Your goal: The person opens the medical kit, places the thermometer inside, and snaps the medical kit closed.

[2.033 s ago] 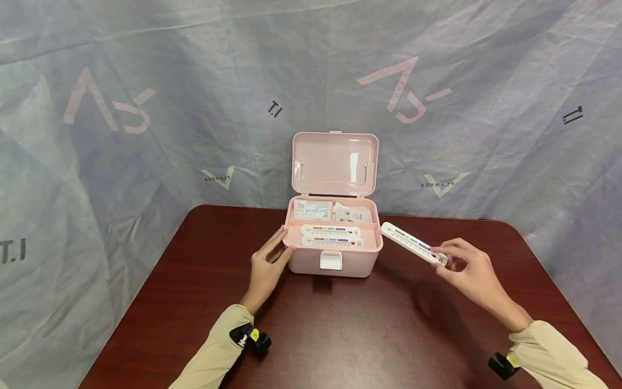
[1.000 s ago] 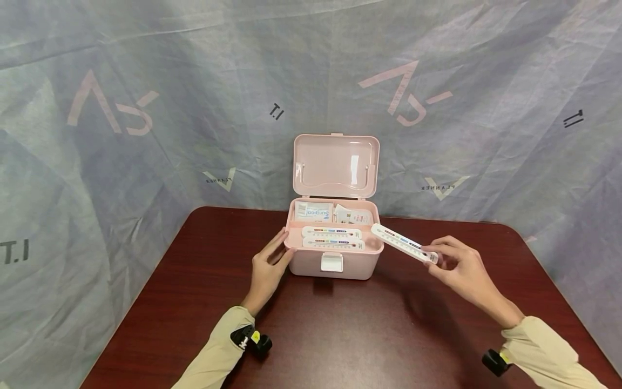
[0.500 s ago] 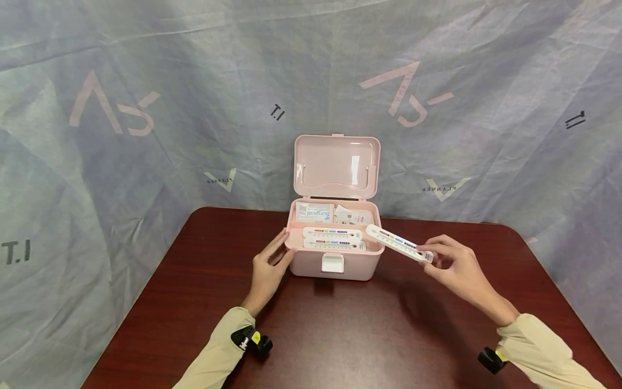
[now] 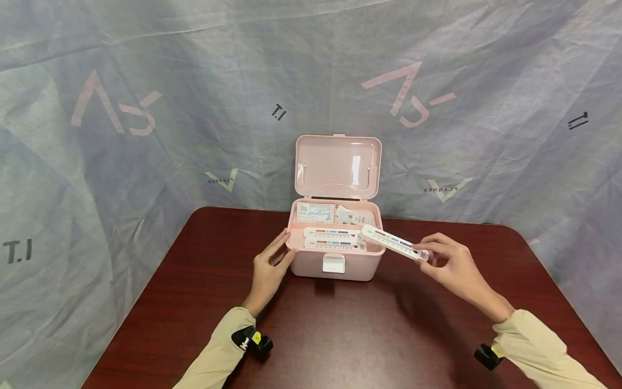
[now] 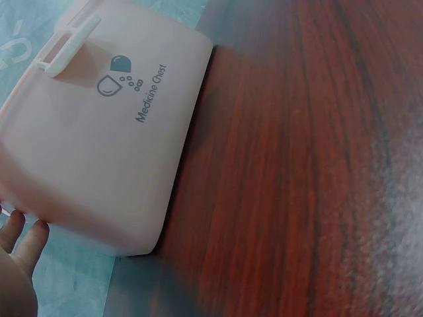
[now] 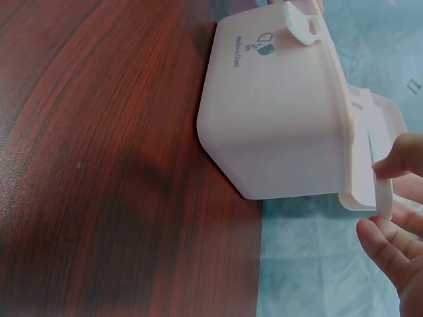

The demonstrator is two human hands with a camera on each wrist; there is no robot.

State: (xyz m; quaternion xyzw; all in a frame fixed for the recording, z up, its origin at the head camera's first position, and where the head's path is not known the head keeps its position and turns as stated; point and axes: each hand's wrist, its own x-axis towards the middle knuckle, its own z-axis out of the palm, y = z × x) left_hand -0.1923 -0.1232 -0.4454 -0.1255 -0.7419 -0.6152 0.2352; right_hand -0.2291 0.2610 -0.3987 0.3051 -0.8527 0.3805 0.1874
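A pink medicine chest (image 4: 359, 265) stands on the table with its lid (image 4: 337, 165) raised. My left hand (image 4: 267, 268) touches its left front corner with fairly straight fingers and thumb. In the left wrist view, fingertips (image 5: 33, 241) meet the chest's side. Between fingers and thumb, my right hand (image 4: 449, 262) pinches one end of a white thermometer (image 4: 391, 241) with a coloured scale. The thermometer's other end reaches over the chest's right rim, above the front compartment. Two similar thermometers, a rear one (image 4: 328, 233) and a front one (image 4: 332, 245), lie side by side in that compartment.
The chest's back compartments hold a packet marked Surgical (image 4: 315, 213) and another white packet (image 4: 355, 216). A white latch (image 4: 333, 264) hangs on the chest's front. Behind the dark red wooden table (image 4: 350, 335) hangs a grey printed cloth (image 4: 194, 108).
My right hand has moved left with the thermometer, bringing its far end from beside the chest to over the front compartment. The left hand keeps its place on the chest.
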